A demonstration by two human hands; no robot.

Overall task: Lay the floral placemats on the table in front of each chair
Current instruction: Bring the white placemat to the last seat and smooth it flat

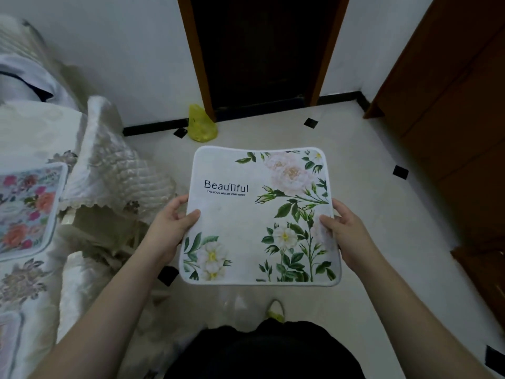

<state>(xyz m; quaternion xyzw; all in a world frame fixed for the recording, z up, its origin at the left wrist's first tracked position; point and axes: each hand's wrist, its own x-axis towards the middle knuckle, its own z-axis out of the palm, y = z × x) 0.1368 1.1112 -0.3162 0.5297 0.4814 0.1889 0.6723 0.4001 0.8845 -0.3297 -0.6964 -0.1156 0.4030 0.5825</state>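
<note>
Table point(35, 274) under white quilted cloth at far left, well left of held placemat; colourful floral mat point(26, 212) lies flat on it
Left hand point(170, 228) grips white placemat point(246, 222) at left edge, thumb on top, fingers curled under
Placemat held flat in air over pale floor point(382, 187), printed "Beautiful", flowers facing up
Right hand point(347, 233) grips placemat's right edge, thumb on top, fingers under
Yellow bag point(202, 124) beyond placemat, by dark doorway point(262, 50)
</note>
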